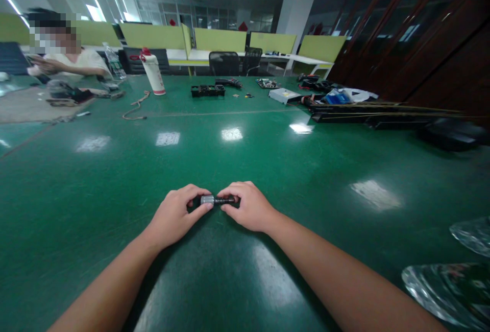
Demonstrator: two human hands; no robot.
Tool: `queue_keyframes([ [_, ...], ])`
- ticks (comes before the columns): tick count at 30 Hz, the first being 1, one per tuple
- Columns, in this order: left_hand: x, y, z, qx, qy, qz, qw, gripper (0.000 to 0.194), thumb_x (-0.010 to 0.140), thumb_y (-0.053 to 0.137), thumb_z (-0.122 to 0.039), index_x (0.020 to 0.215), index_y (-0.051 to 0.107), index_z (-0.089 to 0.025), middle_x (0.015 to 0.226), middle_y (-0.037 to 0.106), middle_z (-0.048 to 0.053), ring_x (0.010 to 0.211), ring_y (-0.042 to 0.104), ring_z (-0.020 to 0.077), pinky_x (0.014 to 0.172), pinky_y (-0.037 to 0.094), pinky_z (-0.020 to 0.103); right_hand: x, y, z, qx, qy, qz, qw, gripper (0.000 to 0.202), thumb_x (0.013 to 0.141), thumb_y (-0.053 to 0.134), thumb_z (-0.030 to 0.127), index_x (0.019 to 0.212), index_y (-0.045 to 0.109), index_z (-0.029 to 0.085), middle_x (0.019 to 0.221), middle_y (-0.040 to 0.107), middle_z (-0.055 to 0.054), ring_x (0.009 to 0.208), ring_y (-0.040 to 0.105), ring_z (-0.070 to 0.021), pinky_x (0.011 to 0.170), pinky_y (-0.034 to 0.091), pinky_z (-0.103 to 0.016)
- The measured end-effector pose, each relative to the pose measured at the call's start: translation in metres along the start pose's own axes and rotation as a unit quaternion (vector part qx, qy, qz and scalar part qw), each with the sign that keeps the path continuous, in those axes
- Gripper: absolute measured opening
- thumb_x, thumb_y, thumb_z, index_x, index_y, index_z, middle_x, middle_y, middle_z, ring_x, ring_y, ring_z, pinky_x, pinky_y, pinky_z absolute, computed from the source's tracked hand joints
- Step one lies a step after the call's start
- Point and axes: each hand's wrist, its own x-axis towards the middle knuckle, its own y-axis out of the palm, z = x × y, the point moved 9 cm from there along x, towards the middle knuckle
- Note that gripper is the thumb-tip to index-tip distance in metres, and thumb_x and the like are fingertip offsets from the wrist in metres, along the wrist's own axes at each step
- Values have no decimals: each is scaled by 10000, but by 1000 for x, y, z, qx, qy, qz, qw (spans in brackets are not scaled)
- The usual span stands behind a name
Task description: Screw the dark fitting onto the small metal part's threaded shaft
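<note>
Between my hands is a small rod-shaped piece (pixel 207 199) with a thick silver-grey cylinder on the left and a thin, dark, ridged shaft on the right. It lies level, at or just above the green tabletop (pixel 214 158); I cannot tell whether it touches. My left hand (pixel 176 213) is closed on the grey cylinder with thumb and forefinger. Around the dark shaft, the thumb and fingers of my right hand (pixel 250 206) are closed, hiding its right end.
Farther back stand a white bottle with a red cap (pixel 154 72) and a black block-shaped part (pixel 207 91). A grey metal box (pixel 284 96) and long black bars (pixel 367 112) lie right. Clear plastic bottles (pixel 447 288) are at near right. Another person (pixel 76 64) sits far left.
</note>
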Motion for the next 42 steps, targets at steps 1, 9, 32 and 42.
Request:
queue_keyframes([
  [1,0,1,0,2,1,3,1000,274,902,573,-418,1060,703,-236,959,710,31,772,613,179,699,455,287,0,0,0,-2,0,-1,1000,198,777,722,179,968,710,228,891,713,3,822,615,-157,796,374,-313],
  [9,-1,1,1,8,0,5,1000,254,890,602,-413,1054,697,-244,977,711,26,792,616,185,715,454,291,0,0,2,0,2,6,1000,155,799,725,210,952,724,232,890,714,1,847,617,-158,811,375,-318],
  [32,-1,3,7,10,-12,-4,1000,250,922,566,-406,1091,666,-251,996,676,14,778,586,175,715,420,297,2,-4,-4,5,34,-20,999,100,756,745,189,850,711,201,774,648,11,769,557,-142,728,370,-281],
  [42,-2,3,10,8,-24,-14,1000,253,923,564,-405,1094,652,-240,937,670,11,755,582,177,702,409,299,1,-8,-7,8,45,-42,998,110,755,728,161,855,719,205,800,666,-1,769,562,-148,723,397,-280],
])
